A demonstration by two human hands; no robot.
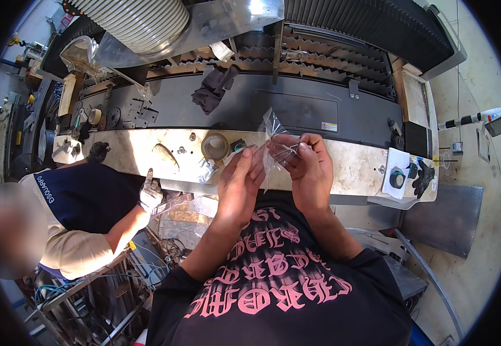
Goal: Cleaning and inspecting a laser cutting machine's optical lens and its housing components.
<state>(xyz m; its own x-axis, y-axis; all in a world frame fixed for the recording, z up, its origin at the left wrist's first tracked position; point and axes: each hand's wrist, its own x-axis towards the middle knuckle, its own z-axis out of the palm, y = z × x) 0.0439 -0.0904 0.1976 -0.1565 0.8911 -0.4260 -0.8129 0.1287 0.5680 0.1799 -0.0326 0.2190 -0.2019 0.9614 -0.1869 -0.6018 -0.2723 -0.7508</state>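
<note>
In front of my chest, both hands are raised over the light-coloured ledge with a small clear plastic bag (271,126) between them. My left hand (241,180) has the bag's left side between thumb and fingers. Thumb and fingertips of my right hand (312,173) pinch its right side, and the fingers show through the film. Whether anything lies inside the bag I cannot make out. Just left of my left hand, a roll of brown tape (215,146) rests on the ledge (348,167), with a crumpled white wipe (206,170) close by.
At the left a co-worker leans over the ledge, a grey-white work glove (150,193) on one hand. Dark cloth (214,89) lies on the grey machine panel (172,112). Black gloves (424,179) and a white sheet (396,173) are at the right. A ribbed hose (141,26) hangs above.
</note>
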